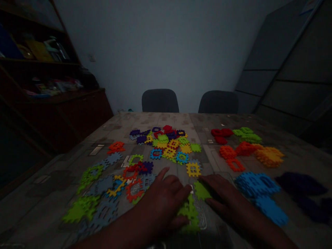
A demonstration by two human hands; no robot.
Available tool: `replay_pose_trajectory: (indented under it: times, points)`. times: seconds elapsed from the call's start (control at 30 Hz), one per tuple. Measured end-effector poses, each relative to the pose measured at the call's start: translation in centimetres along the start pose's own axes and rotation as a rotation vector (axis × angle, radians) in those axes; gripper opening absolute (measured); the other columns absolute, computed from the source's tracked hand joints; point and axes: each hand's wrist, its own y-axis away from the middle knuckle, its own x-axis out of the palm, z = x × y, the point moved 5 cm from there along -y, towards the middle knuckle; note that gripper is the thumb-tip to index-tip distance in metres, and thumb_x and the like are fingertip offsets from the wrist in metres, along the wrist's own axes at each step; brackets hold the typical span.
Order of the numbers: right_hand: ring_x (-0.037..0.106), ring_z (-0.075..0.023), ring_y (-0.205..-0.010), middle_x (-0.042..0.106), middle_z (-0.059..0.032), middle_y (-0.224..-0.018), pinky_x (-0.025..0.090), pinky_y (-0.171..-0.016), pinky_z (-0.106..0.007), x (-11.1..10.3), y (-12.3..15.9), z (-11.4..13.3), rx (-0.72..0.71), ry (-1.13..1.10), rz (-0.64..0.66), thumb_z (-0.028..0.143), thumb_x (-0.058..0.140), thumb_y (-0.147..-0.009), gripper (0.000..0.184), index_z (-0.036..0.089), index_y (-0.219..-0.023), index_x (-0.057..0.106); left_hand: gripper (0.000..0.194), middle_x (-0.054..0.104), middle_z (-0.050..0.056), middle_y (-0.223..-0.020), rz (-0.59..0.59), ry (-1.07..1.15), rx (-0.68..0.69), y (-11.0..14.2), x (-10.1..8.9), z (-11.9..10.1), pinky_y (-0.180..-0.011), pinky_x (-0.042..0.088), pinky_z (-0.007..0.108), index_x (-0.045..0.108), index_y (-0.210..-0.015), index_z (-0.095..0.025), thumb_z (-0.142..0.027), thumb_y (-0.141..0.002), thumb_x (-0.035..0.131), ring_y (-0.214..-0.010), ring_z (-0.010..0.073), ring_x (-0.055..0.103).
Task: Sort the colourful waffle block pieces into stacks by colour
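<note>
My left hand (164, 197) rests near the table's front edge with its fingers curled over a cluster of lime green waffle-block pieces (190, 211); the index finger points forward. My right hand (225, 195) lies beside it, fingers pinched on a green square piece (201, 190) that stands between the two hands. Whether the green piece is joined to the cluster is hidden in the dim light.
Mixed loose pieces (166, 141) cover the table's middle and left (103, 188). Sorted piles lie right: red (221, 134), green (247, 135), orange (240, 151), yellow (269, 155), blue (259, 190), dark purple (301, 183). Two chairs (160, 100) stand behind the patterned table (204, 121); shelves (38, 79) left.
</note>
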Motion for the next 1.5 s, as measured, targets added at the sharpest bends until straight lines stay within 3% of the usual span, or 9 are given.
replay_pose_trajectory:
  times: [0.2,0.43,0.63,0.77,0.93,1.07,1.2,1.3,1.5]
  points:
    - [0.048,-0.0305,-0.136,0.054,-0.0131,-0.147,0.039,-0.115,-0.053,-0.3,-0.2,0.6,0.012,-0.023,0.029,0.021,0.058,-0.092,0.055,0.023,-0.146,0.049,0.06,0.072,0.006,-0.1,-0.077,-0.144,0.105,0.0,3.7,-0.8,-0.112,0.033,0.066,0.051,-0.131,-0.021,-0.047,-0.083,0.077,-0.101,0.0281,0.064]
    - [0.044,-0.0332,-0.139,0.052,-0.0138,-0.149,0.035,-0.116,-0.056,-0.4,-0.1,0.6,0.035,-0.021,0.042,0.022,0.059,-0.09,0.057,0.022,-0.146,0.05,0.031,0.071,0.001,-0.083,-0.231,-0.27,0.19,0.3,3.8,-1.1,-0.1,0.046,0.063,0.055,-0.121,-0.02,-0.03,-0.094,0.065,-0.085,0.0246,0.067]
    - [0.05,-0.0301,-0.135,0.054,-0.0138,-0.147,0.04,-0.114,-0.051,-0.5,-0.4,0.0,0.057,-0.021,-0.081,0.029,0.052,-0.095,0.052,0.022,-0.147,0.051,0.06,0.071,0.007,-0.088,-0.195,-0.269,0.198,0.2,4.5,-1.5,-0.098,0.047,0.068,0.056,-0.124,-0.017,-0.051,-0.08,0.079,-0.085,0.0279,0.066]
    - [0.056,-0.0314,-0.128,0.061,-0.0169,-0.14,0.045,-0.108,-0.052,-2.6,-1.2,0.6,0.046,0.074,-0.18,0.027,0.047,-0.095,0.05,0.018,-0.143,0.055,0.039,0.072,0.007,-0.089,-0.203,-0.265,0.154,0.1,4.4,-1.5,-0.098,0.048,0.067,0.059,-0.121,-0.017,-0.04,-0.091,0.07,-0.086,0.0268,0.067]
    - [0.061,-0.0317,-0.123,0.065,-0.0172,-0.135,0.048,-0.104,-0.049,-6.1,-5.9,1.0,-0.015,0.271,-0.084,0.017,0.053,-0.091,0.048,0.018,-0.139,0.059,0.051,0.073,0.007,-0.089,-0.21,-0.271,0.16,0.1,4.5,-1.7,-0.096,0.05,0.065,0.061,-0.12,-0.018,-0.053,-0.086,0.075,-0.084,0.0272,0.068]
    - [0.059,-0.0297,-0.125,0.063,-0.0178,-0.136,0.045,-0.108,-0.046,-6.6,-12.3,-0.7,-0.002,0.346,0.012,0.011,0.062,-0.089,0.048,0.015,-0.137,0.059,0.024,0.07,0.001,-0.076,-0.401,-0.332,0.169,-0.1,5.0,-1.6,-0.095,0.051,0.059,0.066,-0.104,-0.022,-0.037,-0.089,0.076,-0.075,0.0228,0.065]
    - [0.063,-0.0277,-0.116,0.062,-0.0115,-0.133,0.051,-0.099,-0.051,-5.5,-16.5,-2.9,0.039,0.411,0.116,0.031,0.068,-0.096,0.036,0.018,-0.129,0.061,0.019,0.064,-0.003,-0.062,-0.588,-0.354,0.203,-0.3,5.2,-1.4,-0.092,0.052,0.05,0.065,-0.088,-0.024,-0.039,-0.09,0.075,-0.064,0.0193,0.06]
    - [0.063,-0.026,-0.113,0.062,-0.0094,-0.131,0.054,-0.096,-0.049,-5.1,-17.1,-4.1,0.055,0.437,0.17,0.034,0.066,-0.097,0.033,0.019,-0.127,0.062,0.02,0.061,-0.005,-0.059,-0.633,-0.354,0.22,-0.4,5.3,-1.3,-0.093,0.051,0.047,0.064,-0.085,-0.025,-0.041,-0.092,0.073,-0.061,0.0181,0.057]
    - [0.068,-0.0229,-0.1,0.068,-0.0075,-0.116,0.055,-0.09,-0.046,-6.0,-15.5,-4.9,0.059,0.4,0.189,0.036,0.061,-0.1,0.032,0.018,-0.126,0.061,0.025,0.063,-0.005,-0.06,-0.521,-0.386,0.239,-0.5,6.3,-1.5,-0.092,0.051,0.051,0.06,-0.082,-0.023,-0.042,-0.091,0.074,-0.06,0.0181,0.056]
